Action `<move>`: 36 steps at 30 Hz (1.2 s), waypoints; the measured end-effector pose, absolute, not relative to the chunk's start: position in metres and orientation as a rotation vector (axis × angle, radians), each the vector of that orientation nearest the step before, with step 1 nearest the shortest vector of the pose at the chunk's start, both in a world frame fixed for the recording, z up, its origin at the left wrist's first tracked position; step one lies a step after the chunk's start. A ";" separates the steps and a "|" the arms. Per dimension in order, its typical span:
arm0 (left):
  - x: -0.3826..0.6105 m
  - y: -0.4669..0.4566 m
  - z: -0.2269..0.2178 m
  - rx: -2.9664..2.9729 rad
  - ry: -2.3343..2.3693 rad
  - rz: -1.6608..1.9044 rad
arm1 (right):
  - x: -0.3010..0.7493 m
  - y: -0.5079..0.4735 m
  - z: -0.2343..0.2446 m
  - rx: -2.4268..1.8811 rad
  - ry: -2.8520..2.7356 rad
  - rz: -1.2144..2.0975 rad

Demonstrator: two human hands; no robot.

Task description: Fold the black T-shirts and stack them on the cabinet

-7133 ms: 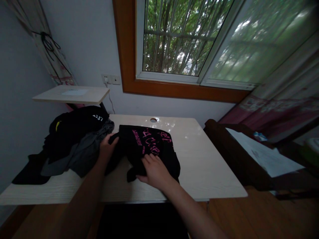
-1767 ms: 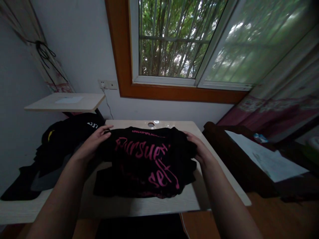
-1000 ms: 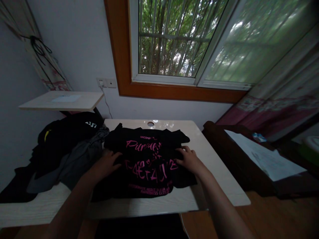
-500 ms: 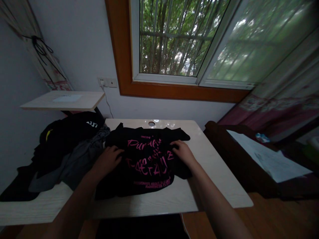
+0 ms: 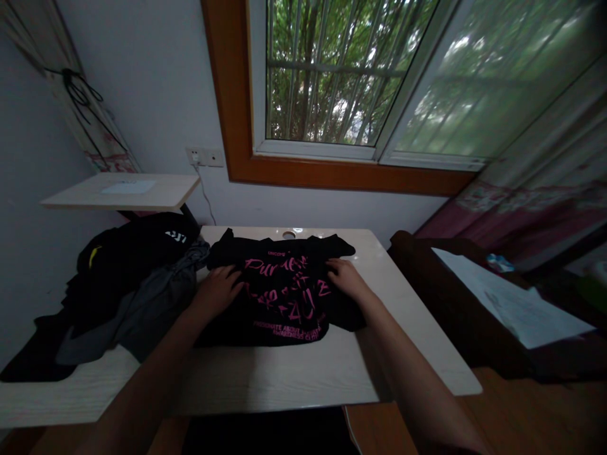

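Note:
A black T-shirt (image 5: 279, 303) with pink lettering lies on the pale desk (image 5: 303, 379), its print creased in the middle. My left hand (image 5: 220, 287) is on the left side of the shirt, fingers bent over the cloth and thumb toward the print. Across from it, my right hand (image 5: 348, 278) has its curled fingers at the shirt's right side, below the sleeve. Both hands appear closed on the fabric, though the cloth under the fingertips is hidden.
Dark clothes (image 5: 128, 272) are heaped at the left, beneath a small raised shelf (image 5: 123, 191) with a paper on it. A wall socket (image 5: 203, 157) and window (image 5: 332, 76) are behind the desk. Brown furniture (image 5: 474, 316) bearing a white sheet stands at the right.
The shirt's lower edge has shifted away from me, and its print is more bunched. My left hand has moved forward and slightly right; my right hand has moved forward a little.

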State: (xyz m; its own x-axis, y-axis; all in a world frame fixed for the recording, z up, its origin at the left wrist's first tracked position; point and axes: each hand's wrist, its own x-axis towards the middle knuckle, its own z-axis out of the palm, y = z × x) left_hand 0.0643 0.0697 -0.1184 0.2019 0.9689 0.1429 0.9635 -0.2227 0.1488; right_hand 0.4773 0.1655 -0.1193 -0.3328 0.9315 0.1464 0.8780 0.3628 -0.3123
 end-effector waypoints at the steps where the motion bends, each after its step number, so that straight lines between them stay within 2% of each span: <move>1: 0.065 0.074 -0.121 2.427 1.960 0.320 | 0.477 0.170 -0.120 -1.605 -2.334 0.246; 22: 0.065 0.133 -0.144 2.310 2.167 0.435 | 0.472 0.225 -0.135 -1.635 -2.270 0.285; 26: 0.062 0.133 -0.146 2.281 2.140 0.470 | 0.480 0.220 -0.139 -1.594 -2.231 0.391; 30: 0.058 0.127 -0.145 2.256 2.107 0.597 | 0.496 0.207 -0.143 -1.434 -2.085 0.553; 36: 0.042 0.093 -0.146 2.214 2.061 0.913 | 0.532 0.161 -0.149 -1.341 -1.778 0.510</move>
